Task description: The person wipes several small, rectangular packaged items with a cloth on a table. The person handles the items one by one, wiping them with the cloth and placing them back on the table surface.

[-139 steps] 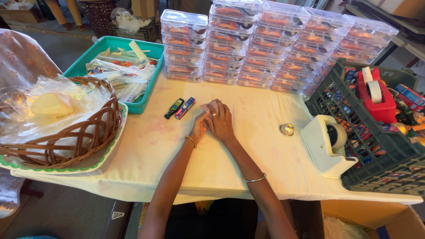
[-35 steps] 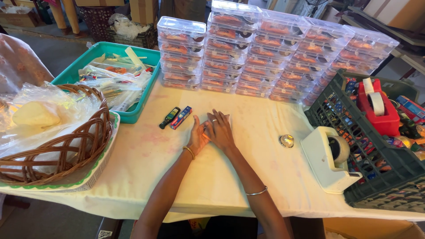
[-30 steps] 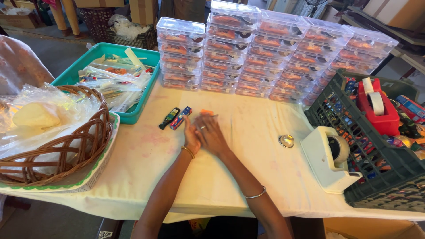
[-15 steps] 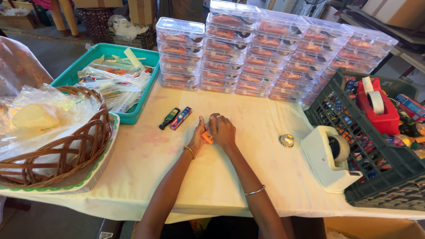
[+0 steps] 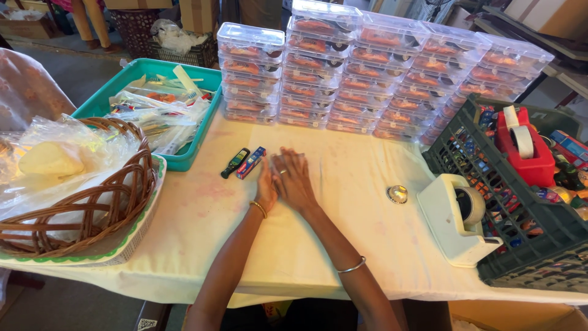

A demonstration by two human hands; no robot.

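Both hands lie together on the cloth-covered surface (image 5: 343, 245), near its middle. The right hand (image 5: 296, 184) rests palm down, fingers spread and flat, partly over the left hand (image 5: 266, 191), which lies on its edge beneath and beside it. Whether anything sits under the palms cannot be told; neither grip shows hold of a thing.

Just left of the fingertips, apart from them, lie two small toy cars: a dark green one (image 5: 235, 163) and a blue and red one (image 5: 251, 162), side by side and untouched. Behind them stand stacks of clear boxes (image 5: 380, 86), each with an orange item inside. A teal tray (image 5: 122, 83) of packets sits to the left, a wicker basket (image 5: 92, 214) with plastic bags nearer still. To the right are a white tape dispenser (image 5: 456, 220), a small round silvery piece (image 5: 397, 194) and a dark crate (image 5: 527, 239) of small toys.

By my reading the hands are at rest or pressing something flat between picks. Any reach for the cars calls for the right hand to lift off the left first.
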